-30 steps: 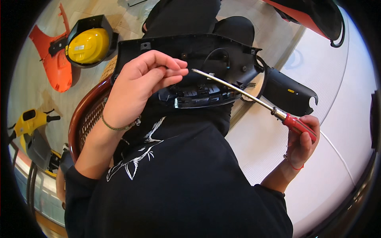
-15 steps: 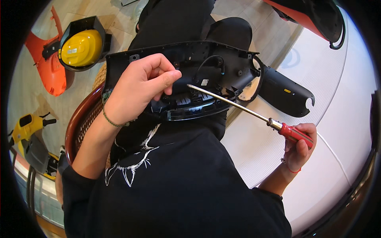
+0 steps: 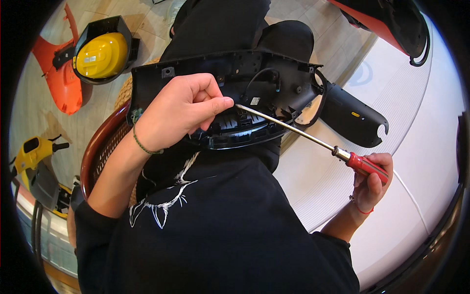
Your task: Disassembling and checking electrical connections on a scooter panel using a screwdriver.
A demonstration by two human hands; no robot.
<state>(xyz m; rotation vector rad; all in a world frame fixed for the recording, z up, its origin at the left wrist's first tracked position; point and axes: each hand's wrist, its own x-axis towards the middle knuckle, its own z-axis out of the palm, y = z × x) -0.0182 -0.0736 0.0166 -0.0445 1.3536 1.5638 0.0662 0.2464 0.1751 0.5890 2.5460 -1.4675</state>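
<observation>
My left hand point(image 3: 188, 105) is pinched at the screwdriver's tip, with thumb and forefinger together; whatever they hold is too small to make out. My right hand point(image 3: 373, 179) grips the red handle of a screwdriver point(image 3: 367, 166), whose long metal shaft slants up and left toward my left fingers. Under both, a large black plastic panel point(image 3: 289, 78) lies across my lap, inner side up, with mounts, a short black cable point(image 3: 271, 71) and a small white label point(image 3: 255, 101). Part of the panel is hidden behind my left hand.
A black cover point(image 3: 352, 117) rests right of the panel on a white surface point(image 3: 411, 176). A wicker-sided chair point(image 3: 103, 142) is beneath me. Orange panels point(image 3: 63, 93), a yellow-and-black piece point(image 3: 100, 54) and a yellow scooter point(image 3: 34, 161) stand left. A red-and-black piece point(image 3: 391, 27) is upper right.
My left thumb and forefinger have closed and moved down toward the screwdriver's tip. My right hand and the screwdriver have dropped a little, and the panel has shifted slightly left.
</observation>
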